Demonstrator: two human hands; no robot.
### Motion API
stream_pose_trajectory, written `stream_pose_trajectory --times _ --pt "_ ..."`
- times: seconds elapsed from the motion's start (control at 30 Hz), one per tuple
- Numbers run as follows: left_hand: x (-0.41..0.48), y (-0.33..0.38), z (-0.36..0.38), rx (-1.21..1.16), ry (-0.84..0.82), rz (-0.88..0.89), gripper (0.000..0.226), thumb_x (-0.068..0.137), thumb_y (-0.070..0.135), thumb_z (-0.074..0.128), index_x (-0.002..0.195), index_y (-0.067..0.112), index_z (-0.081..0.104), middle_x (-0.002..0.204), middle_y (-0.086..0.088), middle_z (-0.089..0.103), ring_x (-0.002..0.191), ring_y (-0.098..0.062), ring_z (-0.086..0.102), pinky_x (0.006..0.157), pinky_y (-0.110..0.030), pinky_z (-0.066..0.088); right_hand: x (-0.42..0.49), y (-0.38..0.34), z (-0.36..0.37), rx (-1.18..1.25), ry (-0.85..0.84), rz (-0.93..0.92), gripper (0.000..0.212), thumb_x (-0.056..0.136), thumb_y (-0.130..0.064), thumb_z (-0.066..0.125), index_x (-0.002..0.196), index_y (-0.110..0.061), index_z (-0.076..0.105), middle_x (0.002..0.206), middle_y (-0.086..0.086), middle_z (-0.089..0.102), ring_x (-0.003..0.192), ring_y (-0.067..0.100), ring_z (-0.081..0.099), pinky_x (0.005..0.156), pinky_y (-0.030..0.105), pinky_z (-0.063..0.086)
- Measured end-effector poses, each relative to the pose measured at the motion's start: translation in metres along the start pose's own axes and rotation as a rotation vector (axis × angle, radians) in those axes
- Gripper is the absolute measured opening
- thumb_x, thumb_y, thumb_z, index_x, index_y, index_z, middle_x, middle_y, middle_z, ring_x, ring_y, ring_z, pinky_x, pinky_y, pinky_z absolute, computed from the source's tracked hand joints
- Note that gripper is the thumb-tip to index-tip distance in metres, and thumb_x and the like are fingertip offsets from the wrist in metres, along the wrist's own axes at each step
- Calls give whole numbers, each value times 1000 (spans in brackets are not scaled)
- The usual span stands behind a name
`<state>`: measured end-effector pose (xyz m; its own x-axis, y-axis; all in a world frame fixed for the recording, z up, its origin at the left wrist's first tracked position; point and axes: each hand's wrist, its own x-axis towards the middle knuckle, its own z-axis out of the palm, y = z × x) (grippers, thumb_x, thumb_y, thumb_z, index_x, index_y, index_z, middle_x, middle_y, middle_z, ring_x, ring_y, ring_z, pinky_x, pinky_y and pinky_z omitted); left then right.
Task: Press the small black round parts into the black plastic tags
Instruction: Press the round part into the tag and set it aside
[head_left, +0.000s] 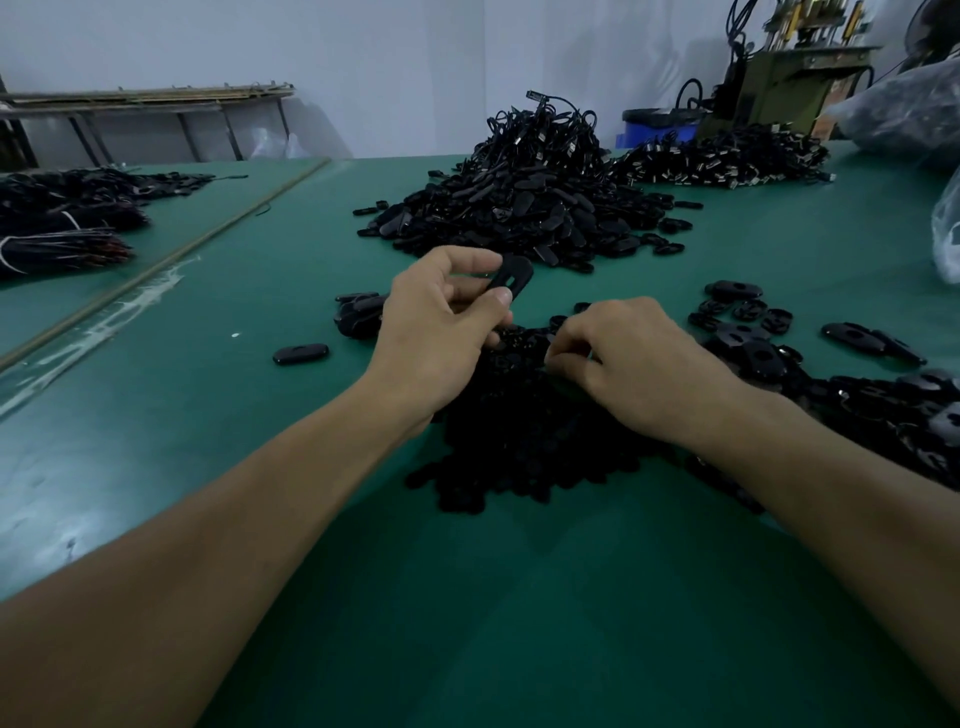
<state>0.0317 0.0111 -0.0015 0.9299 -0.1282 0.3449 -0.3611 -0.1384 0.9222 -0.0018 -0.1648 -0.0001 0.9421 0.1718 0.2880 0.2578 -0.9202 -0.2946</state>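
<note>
My left hand pinches a black plastic tag between thumb and fingers, lifted above the green table. The tag is oval with a slot in it. My right hand rests with curled fingers on a dark heap of small black round parts in front of me; its fingertips dip into the heap and what they pinch is hidden. A big pile of black tags lies further back in the middle.
Loose tags lie left of my hands and more tags spread at the right. Bundled black cords lie at the far left. Another black pile, a blue tub and a machine stand at the back right.
</note>
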Motion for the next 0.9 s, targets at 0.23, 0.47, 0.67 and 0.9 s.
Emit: stream_pose_trajectory --times 0.23,0.47,0.67,0.9 --pt "-1 -3 -1 78 -3 23 23 94 11 68 102 32 73 81 7 74 70 -6 65 73 -25 55 -4 1 -7 350 219 35 15 98 -21 59 89 -22 72 79 -10 70 74 5 65 69 19 52" --pt "-2 -1 2 -5 -61 4 21 92 5 70 110 16 70 83 -1 77 80 -16 76 81 -30 62 -7 -2 -12 658 286 28 9 91 -15 70 93 -22 75 75 -2 74 71 10 70 71 22 56" --pt "-5 2 4 -81 -113 53 18 91 0 69 105 11 72 87 -9 77 82 -18 76 74 -25 60 -6 -3 -13 751 293 36 9 89 -14 74 92 -21 70 74 -4 75 69 10 71 67 16 54" --pt "-6 3 5 -57 -119 88 21 91 -2 68 104 13 74 88 -5 78 80 -16 76 74 -23 59 -5 -2 -9 731 262 60 11 89 -13 72 88 -23 69 74 -3 76 72 11 72 67 20 52"
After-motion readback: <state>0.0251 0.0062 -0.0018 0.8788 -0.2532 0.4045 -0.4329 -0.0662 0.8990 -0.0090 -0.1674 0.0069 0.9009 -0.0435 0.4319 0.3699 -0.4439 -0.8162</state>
